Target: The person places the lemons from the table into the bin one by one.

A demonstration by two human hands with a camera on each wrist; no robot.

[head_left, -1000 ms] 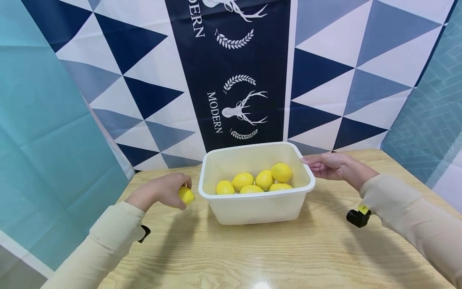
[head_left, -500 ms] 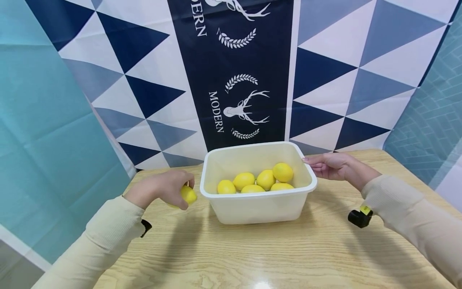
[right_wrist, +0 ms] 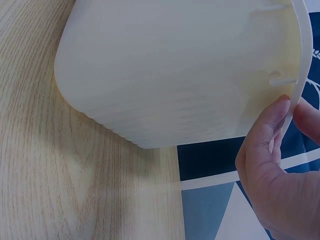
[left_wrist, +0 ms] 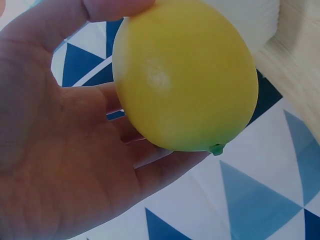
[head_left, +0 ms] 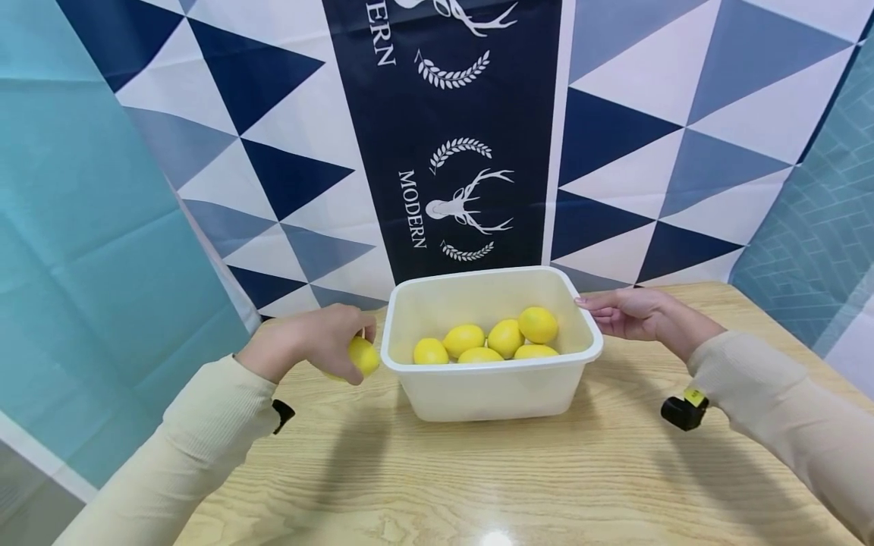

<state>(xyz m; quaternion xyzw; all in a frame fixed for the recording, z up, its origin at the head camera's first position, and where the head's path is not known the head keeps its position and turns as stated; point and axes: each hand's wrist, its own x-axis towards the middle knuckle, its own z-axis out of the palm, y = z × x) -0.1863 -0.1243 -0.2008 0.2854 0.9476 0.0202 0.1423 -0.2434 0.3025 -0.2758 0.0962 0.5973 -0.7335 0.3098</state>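
My left hand grips a yellow lemon above the table, just left of the white plastic bin. In the left wrist view, this lemon shows a small green stem end, with the thumb on one side and the fingers behind it. Several more lemons lie inside the bin. At the bin's right end, my right hand pinches the rim; the right wrist view shows its fingers under the lip and the thumb on the other side.
The bin stands on a wood-grain table, near its back edge. Behind it hangs a patterned cloth with triangles and deer heads. A teal cloth closes off the left side, and another bluish cloth hangs on the right.
My left hand, holding the lemon, has moved slightly up and right toward the bin's left rim. The right hand keeps its hold on the rim. The whole head view has shifted slightly.
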